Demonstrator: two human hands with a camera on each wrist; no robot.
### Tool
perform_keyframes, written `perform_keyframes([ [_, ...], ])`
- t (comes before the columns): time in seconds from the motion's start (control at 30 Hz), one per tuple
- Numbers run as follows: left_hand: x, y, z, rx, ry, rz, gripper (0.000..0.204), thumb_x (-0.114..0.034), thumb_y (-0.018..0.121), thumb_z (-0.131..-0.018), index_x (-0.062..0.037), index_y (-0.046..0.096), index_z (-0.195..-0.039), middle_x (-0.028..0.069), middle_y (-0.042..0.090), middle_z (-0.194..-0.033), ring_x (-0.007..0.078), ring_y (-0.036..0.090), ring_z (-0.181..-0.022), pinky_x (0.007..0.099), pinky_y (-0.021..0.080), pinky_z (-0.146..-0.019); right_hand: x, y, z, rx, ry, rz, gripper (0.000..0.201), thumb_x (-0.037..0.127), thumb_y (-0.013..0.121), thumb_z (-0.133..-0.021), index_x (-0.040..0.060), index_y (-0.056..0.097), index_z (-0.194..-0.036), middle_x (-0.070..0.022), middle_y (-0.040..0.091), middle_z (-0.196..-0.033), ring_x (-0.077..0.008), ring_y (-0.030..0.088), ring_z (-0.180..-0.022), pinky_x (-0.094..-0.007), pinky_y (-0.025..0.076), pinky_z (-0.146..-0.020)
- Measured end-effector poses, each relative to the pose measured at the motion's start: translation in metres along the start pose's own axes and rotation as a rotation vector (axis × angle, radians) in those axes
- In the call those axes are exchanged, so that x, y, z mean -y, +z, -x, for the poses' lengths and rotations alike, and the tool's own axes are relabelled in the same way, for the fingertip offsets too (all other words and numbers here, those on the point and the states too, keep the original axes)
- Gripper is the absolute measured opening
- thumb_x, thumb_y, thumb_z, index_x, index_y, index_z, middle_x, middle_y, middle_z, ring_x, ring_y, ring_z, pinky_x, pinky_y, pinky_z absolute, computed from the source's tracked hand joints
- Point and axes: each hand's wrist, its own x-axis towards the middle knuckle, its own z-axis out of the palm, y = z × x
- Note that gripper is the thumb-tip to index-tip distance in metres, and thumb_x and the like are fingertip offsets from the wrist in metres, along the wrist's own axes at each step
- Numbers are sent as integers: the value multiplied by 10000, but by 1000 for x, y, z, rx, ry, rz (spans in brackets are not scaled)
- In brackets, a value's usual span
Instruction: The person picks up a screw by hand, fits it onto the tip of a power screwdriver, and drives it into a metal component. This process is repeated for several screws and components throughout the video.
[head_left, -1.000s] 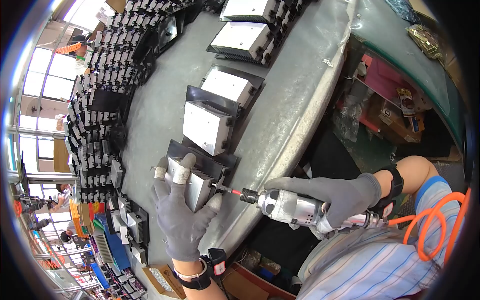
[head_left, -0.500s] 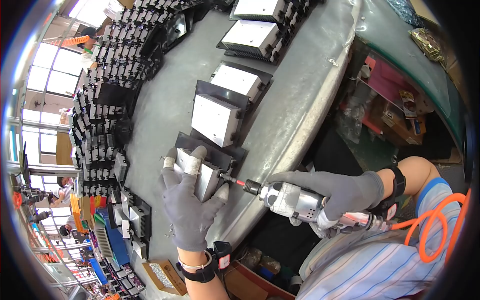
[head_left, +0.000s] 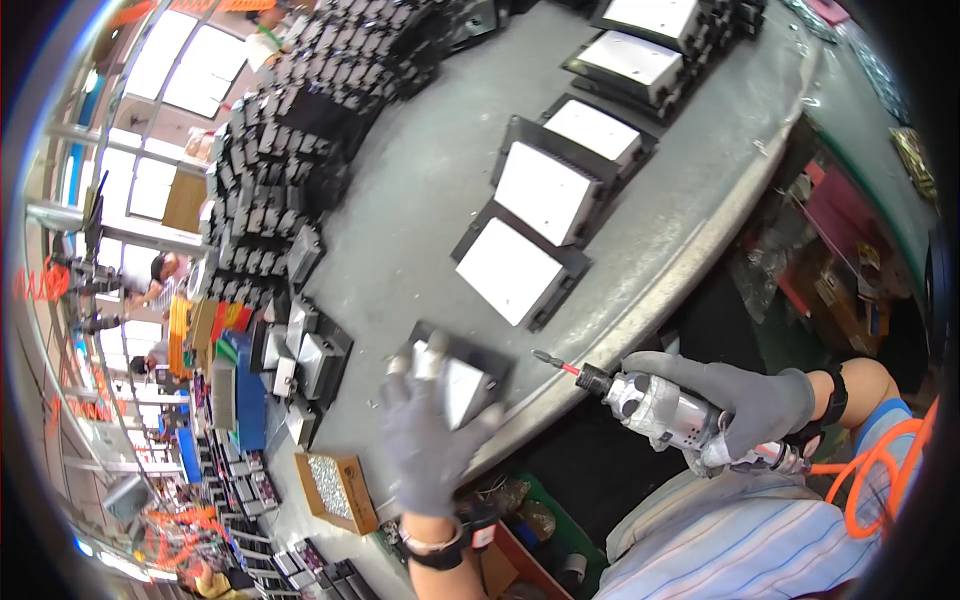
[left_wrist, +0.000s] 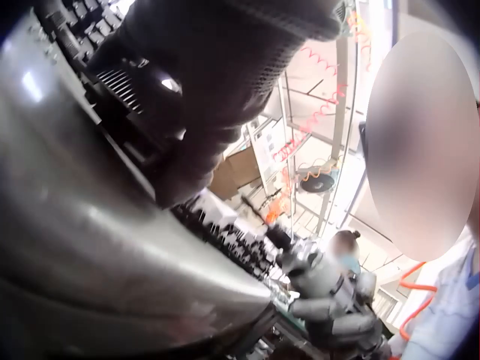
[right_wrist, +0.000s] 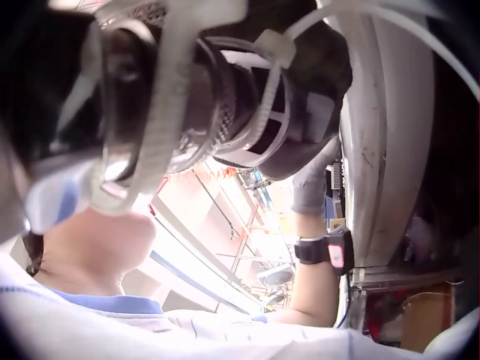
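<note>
grips a metal power driver [head_left: 665, 410] in the gloved right hand [head_left: 735, 400], clamped round the driver body, and aims the bit [head_left: 558, 362] over the near edge of the counter [head_left: 400, 220], well apart from any unit. spreads the gloved left hand [head_left: 430, 440], blurred, with fingers and thumb reaching over a silver-and-black unit [head_left: 463, 393] just inside that near edge; cannot tell from this blur whether touching it or only hovering. keeps the two hands well apart from each other. shows five more silver-topped units [head_left: 510, 272] in an uneven row along the near edge, running from just beyond the left hand's unit toward the right end of the counter, each set on a black base. masses many small black-and-silver parts [head_left: 290, 130] in dense rows along the far edge, with a looser cluster [head_left: 318, 358] near the left end. sets an open cardboard box [head_left: 364, 500] of small shiny pieces by the near edge, beyond the left hand on its left. trails a coiled orange hose [head_left: 868, 470] from the rear of the driver, beside a striped shirt [head_left: 720, 530]. wears black straps on both wrists.
</note>
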Motion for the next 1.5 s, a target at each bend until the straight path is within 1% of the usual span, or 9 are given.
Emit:
perform_keyframes([
  [0.13,-10,38,-21,-247,117,70,954,-435,767,-597,-158,326,-1396,250,390,-1334,420,376,-1230,449,375,-974,6,9,-13,50,90,-32,920,27,583,-667,65,82,-1438,-108,467,-1034,-160,486,-902,-289,461,-718],
  [0.27,6,34,5,-485,-123,222,666,-360,754,-697,-73,520,-1252,177,530,-1211,276,529,-1082,366,446,-894,-1,11,-14,44,74,-15,952,52,614,-667,59,59,-1440,-113,453,-1129,-187,501,-978,-306,467,-764],
  [0.33,36,35,30,-546,-458,750,440,-265,737,-732,-4,625,-1068,105,637,-973,161,593,-885,293,474,-793,-7,10,-14,48,79,-25,952,50,617,-668,52,56,-1438,-116,450,-1136,-188,498,-990,-308,464,-773],
  [0.5,75,42,49,-482,-577,341,217,-129,695,-751,20,665,-905,77,657,-827,131,582,-753,263,464,-707,-14,15,-25,81,143,33,909,19,558,-677,85,63,-1436,-122,489,-1003,-161,515,-858,-286,462,-700],
  [0.77,75,54,48,-660,-587,377,161,-107,677,-777,0,625,-886,79,621,-843,179,587,-791,290,469,-709,-28,21,-26,112,105,176,926,53,540,-660,85,43,-1441,-106,527,-967,-179,562,-780,-289,465,-688],
  [0.93,3,32,49,-579,-419,1134,206,-144,629,-826,6,574,-957,89,613,-793,133,560,-670,239,455,-618,-26,24,-32,114,62,232,945,92,599,-671,88,49,-1440,-122,544,-944,-193,562,-775,-306,458,-704],
  [1.0,-3,33,53,-265,-376,1442,233,-165,644,-822,0,562,-965,75,601,-779,128,542,-629,227,439,-585,-19,25,-34,161,122,264,957,55,581,-641,62,44,-1433,-101,532,-957,-171,553,-812,-297,442,-711],
  [1.23,-3,42,50,-223,-540,1600,437,-431,666,-801,-5,569,-817,6,487,-623,75,435,-545,204,326,-490,-17,26,-35,173,67,247,974,108,588,-621,56,56,-1435,-101,536,-955,-173,558,-791,-288,439,-709],
  [1.5,-9,42,49,-187,-513,1569,435,-443,651,-810,-19,557,-789,4,482,-624,68,414,-536,201,307,-486,-10,26,-41,208,150,293,978,76,578,-619,53,46,-1439,-82,544,-892,-166,556,-756,-285,440,-696],
])
